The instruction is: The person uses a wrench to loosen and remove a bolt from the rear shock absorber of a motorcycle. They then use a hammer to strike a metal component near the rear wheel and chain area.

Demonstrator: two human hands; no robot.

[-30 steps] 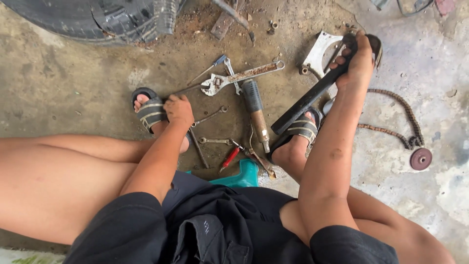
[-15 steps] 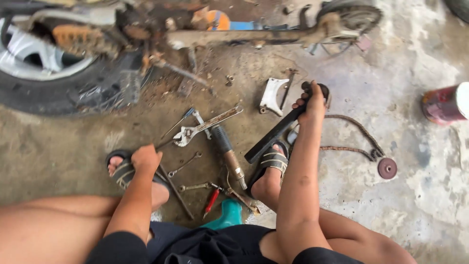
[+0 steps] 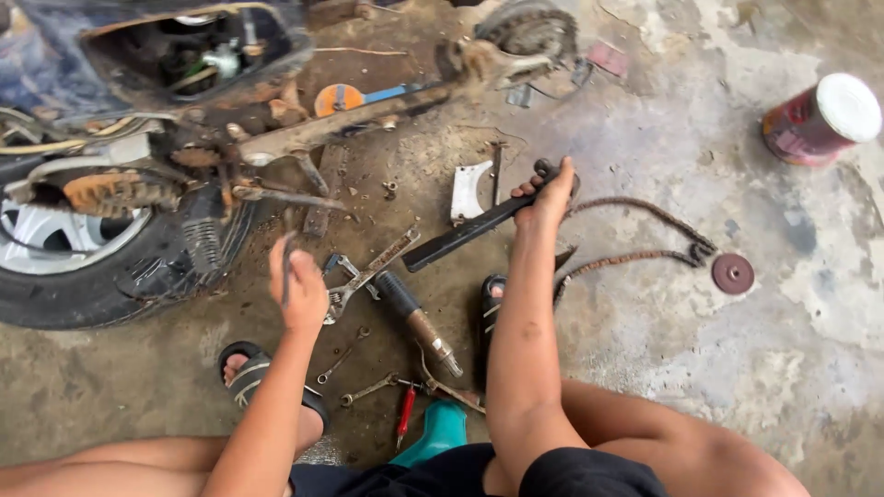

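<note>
Near: small slim steel spanners [image 3: 354, 373] and red-handled screwdriver [image 3: 405, 414] lie on stained concrete floor [image 3: 810, 368] between sandalled feet.

Left hand [image 3: 299, 290] raised, fingers curled round thin dark rod-like tool [image 3: 287, 267]; blurred, exact kind unclear. Best to steady wrist before bringing tool to work.

Right hand [image 3: 545, 195] clamped on upper end of long flat black metal bar [image 3: 474, 230], lower end resting on floor beside adjustable wrench [image 3: 364, 276]. Firm grip needed, or bar slips.

Far: rusty drive chain [image 3: 645, 235] right of bar; stripped scooter frame with rear tyre [image 3: 120, 267] beyond.
</note>
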